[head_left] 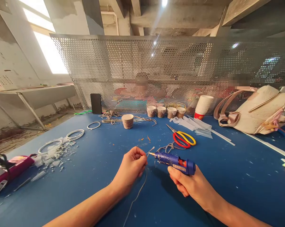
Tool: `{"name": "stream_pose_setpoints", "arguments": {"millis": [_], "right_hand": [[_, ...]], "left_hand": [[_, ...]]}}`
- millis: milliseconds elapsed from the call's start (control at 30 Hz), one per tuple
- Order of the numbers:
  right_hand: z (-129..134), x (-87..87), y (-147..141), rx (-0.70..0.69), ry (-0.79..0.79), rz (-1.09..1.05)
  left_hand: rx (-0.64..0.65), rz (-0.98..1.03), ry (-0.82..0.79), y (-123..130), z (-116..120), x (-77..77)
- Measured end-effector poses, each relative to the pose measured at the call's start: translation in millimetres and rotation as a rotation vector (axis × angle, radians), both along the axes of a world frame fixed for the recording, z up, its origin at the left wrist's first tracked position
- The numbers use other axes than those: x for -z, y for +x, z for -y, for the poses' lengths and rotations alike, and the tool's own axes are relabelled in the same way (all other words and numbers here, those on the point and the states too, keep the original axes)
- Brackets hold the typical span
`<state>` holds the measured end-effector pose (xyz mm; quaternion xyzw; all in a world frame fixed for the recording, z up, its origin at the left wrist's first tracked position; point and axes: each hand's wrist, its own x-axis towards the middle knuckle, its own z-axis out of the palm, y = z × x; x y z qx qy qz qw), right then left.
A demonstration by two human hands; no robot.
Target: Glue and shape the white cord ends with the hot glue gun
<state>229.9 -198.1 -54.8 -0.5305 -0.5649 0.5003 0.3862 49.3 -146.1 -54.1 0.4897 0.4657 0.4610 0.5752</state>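
Near the left edge of the tabletop (97, 170) lie a power strip (13, 172) and white rings (75, 135). A cup (127, 122) stands toward the far edge. Closer to the near edge, the left hand's (134, 162) grip is pinched closed on a string (151, 150). The nozzle of a glue gun (169, 160) points just beside it, the right hand's (188, 181) grip wrapped around the handle. Scissors (187, 138) lie beyond.

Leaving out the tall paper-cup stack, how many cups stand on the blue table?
5: a lone cup stands nearest; farther right, by the perforated screen, a row holds a leftmost cup, second cup, third cup and rightmost cup. Any behind these would be hidden.
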Motion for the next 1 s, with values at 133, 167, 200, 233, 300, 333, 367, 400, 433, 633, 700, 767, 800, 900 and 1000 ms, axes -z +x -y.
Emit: {"name": "stream_pose_setpoints", "arguments": {"millis": [133,167,200,233,300,333,367,400,433,633,700,767,800,900,1000], "right_hand": [[0.3,-3.9,0.8,0.018,0.054,0.073],[0.1,-3.6,1.2,0.015,0.058,0.088],[-0.2,-2.9,1.5,0.011,0.058,0.096],[-0.6,-2.0,1.6,0.006,0.057,0.100],[-1.2,-0.3,1.6,-0.001,0.055,0.100],[-1.3,0.0,1.4,0.000,0.053,0.100],[-1.3,-0.1,1.1,0.001,0.050,0.102],[-1.1,-0.7,0.7,0.000,0.044,0.105],[-0.7,-1.5,0.2,-0.006,0.036,0.108],[1.3,-3.4,-1.6,-0.012,0.037,0.108],[1.5,-2.8,-1.6,0.004,0.050,0.112],[1.8,-2.7,-1.6,-0.001,0.037,0.124],[1.9,-2.9,-1.5,-0.008,0.025,0.131],[1.8,-3.7,-1.4,-0.009,0.013,0.144],[0.8,-3.0,-1.2,0.009,0.039,0.149]], "left_hand": [[0.003,0.023,-0.018,0.1,0.2,0.9],[0.001,0.029,-0.020,0.3,0.6,0.5],[0.000,0.033,-0.020,0.5,1.0,-0.1],[-0.001,0.034,-0.022,0.7,1.5,-0.9],[0.000,0.036,-0.029,1.0,2.3,-2.1],[0.002,0.038,-0.033,1.1,2.5,-2.4],[0.004,0.042,-0.035,1.1,2.6,-2.5],[0.006,0.045,-0.036,1.0,2.5,-2.3],[0.009,0.049,-0.037,0.9,2.4,-1.9],[0.007,0.031,-0.027,-0.1,1.2,0.2],[0.015,0.032,-0.029,-0.1,1.2,-0.2],[0.021,0.039,-0.034,0.2,1.4,-0.9],[0.021,0.042,-0.035,0.3,1.5,-1.2],[0.017,0.045,-0.034,0.5,1.6,-1.7],[0.023,0.046,-0.032,0.3,1.8,-1.7]]}}
